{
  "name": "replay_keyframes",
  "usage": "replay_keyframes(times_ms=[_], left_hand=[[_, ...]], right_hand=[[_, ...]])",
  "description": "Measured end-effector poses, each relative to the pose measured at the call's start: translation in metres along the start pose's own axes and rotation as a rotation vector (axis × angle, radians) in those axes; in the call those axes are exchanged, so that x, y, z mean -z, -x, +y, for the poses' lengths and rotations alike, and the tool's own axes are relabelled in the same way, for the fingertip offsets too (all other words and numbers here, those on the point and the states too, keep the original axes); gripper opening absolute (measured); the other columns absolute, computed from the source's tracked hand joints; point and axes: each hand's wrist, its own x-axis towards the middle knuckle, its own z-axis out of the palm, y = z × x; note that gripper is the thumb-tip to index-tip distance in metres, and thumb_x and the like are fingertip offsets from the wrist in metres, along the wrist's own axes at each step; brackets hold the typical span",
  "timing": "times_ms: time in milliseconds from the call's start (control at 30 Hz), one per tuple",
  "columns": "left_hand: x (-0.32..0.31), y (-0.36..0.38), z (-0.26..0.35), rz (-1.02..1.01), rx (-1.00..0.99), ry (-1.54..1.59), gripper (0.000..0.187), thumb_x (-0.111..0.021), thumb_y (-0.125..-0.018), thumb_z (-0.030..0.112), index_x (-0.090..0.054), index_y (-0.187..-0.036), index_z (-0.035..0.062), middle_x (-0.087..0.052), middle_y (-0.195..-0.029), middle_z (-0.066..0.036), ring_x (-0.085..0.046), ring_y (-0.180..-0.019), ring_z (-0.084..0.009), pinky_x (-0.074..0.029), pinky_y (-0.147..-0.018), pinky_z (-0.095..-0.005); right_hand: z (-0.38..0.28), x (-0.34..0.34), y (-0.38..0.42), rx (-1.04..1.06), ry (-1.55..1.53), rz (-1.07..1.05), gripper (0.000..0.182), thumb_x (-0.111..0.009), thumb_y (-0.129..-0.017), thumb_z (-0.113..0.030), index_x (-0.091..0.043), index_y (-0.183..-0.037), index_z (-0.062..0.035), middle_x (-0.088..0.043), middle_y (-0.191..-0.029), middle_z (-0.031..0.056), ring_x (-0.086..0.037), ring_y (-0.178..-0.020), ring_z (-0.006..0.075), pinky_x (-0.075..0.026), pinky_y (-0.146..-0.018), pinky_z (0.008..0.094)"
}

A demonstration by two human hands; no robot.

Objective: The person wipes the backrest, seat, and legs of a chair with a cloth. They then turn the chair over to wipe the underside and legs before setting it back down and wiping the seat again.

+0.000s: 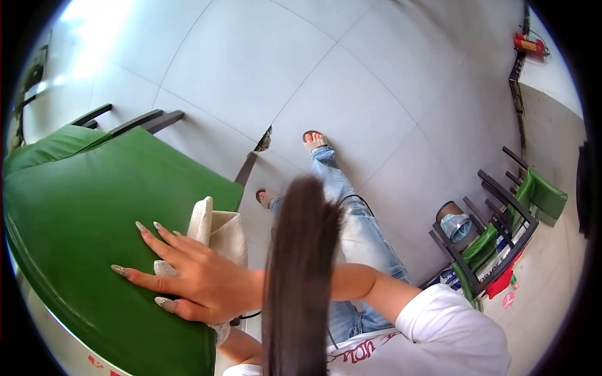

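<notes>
Palm down and fingers spread, my right hand [200, 282] lies over the green padded chair [100, 232], its long-nailed fingers pointing left. An off-white cloth [227, 235] sticks out past the far side of this hand, and small parts of it show between the fingers and below the wrist. From the bottom edge my left forearm [239, 348] reaches up underneath the right hand. My left hand is hidden there by the right hand and the cloth, so I cannot tell how its fingers are. A dark ponytail hangs across the right forearm.
Dark chair legs [248, 169] stand on the pale tiled floor [251, 56], near a chipped tile. My sandalled feet [315, 141] are just beyond. At right are green chairs [483, 247] with dark frames, a lined bin [454, 225] and, farther off, a fire extinguisher [530, 45].
</notes>
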Motion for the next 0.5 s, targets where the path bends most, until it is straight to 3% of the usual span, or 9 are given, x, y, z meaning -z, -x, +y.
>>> replay_keyframes(times_ms=[67, 167, 233, 300, 367, 433, 500], left_hand=[[-0.008, -0.002, 0.003, -0.027, -0.006, 0.047, 0.054, -0.048, -0.091, 0.034, -0.034, -0.132, 0.001, -0.029, -0.137, -0.019, -0.025, -0.127, -0.0319, -0.023, -0.101, -0.0426], [-0.021, -0.008, 0.012, -0.061, -0.008, 0.118, 0.054, -0.047, -0.091, 0.034, -0.034, -0.133, 0.0011, -0.028, -0.139, -0.019, -0.023, -0.129, -0.0319, -0.022, -0.102, -0.0423], [-0.028, -0.017, 0.02, -0.08, -0.004, 0.18, 0.055, -0.047, -0.092, 0.033, -0.033, -0.133, 0.0012, -0.027, -0.14, -0.019, -0.022, -0.13, -0.0319, -0.021, -0.103, -0.0422], [-0.039, -0.03, 0.035, -0.099, -0.008, 0.26, 0.055, -0.047, -0.092, 0.033, -0.033, -0.134, 0.0012, -0.026, -0.14, -0.02, -0.02, -0.131, -0.0319, -0.02, -0.103, -0.042], [-0.049, -0.044, 0.052, -0.112, -0.004, 0.341, 0.055, -0.046, -0.092, 0.033, -0.032, -0.135, 0.0013, -0.025, -0.141, -0.02, -0.019, -0.132, -0.0319, -0.019, -0.104, -0.0418], [-0.069, -0.057, 0.068, -0.13, 0.005, 0.434, 0.056, -0.046, -0.092, 0.033, -0.032, -0.135, 0.0014, -0.024, -0.142, -0.02, -0.018, -0.133, -0.0319, -0.018, -0.105, -0.0416], [-0.094, -0.07, 0.082, -0.155, 0.006, 0.547, 0.056, -0.046, -0.092, 0.033, -0.032, -0.136, 0.0014, -0.023, -0.143, -0.02, -0.016, -0.134, -0.0319, -0.017, -0.106, -0.0415]], right_hand=[[-0.008, 0.01, -0.007, 0.019, 0.061, 0.047, 0.048, -0.032, -0.092, -0.039, -0.045, -0.133, -0.0174, -0.031, -0.133, 0.0363, -0.036, -0.117, 0.0551, -0.033, -0.097, 0.0522], [-0.001, 0.043, -0.014, 0.11, 0.004, 0.135, 0.05, -0.041, -0.088, -0.03, -0.038, -0.137, -0.0207, -0.034, -0.128, 0.0393, -0.041, -0.111, 0.0558, -0.033, -0.096, 0.0551], [0.004, 0.072, -0.025, 0.093, -0.027, 0.146, 0.048, -0.035, -0.09, -0.036, -0.038, -0.136, -0.0231, -0.038, -0.127, 0.0369, -0.043, -0.115, 0.0484, -0.033, -0.099, 0.0506], [-0.009, 0.106, -0.032, -0.067, -0.03, 0.037, 0.057, -0.03, -0.092, -0.048, -0.043, -0.133, -0.0112, -0.041, -0.13, 0.0282, -0.038, -0.124, 0.0405, -0.029, -0.104, 0.0429], [0.002, 0.133, -0.036, 0.102, -0.054, 0.013, 0.059, -0.038, -0.092, -0.045, -0.036, -0.136, -0.0058, -0.041, -0.134, 0.021, -0.038, -0.127, 0.0307, -0.03, -0.104, 0.0396], [-0.002, 0.153, -0.044, 0.026, -0.279, 0.022, 0.057, -0.032, -0.093, -0.047, -0.039, -0.136, -0.0093, -0.042, -0.133, 0.0208, -0.042, -0.122, 0.0325, -0.035, -0.1, 0.0386], [-0.002, 0.178, -0.048, -0.018, -0.332, 0.111, 0.049, -0.038, -0.093, -0.039, -0.045, -0.126, -0.0031, -0.051, -0.12, 0.015, -0.047, -0.109, 0.0218, -0.04, -0.091, 0.033]])
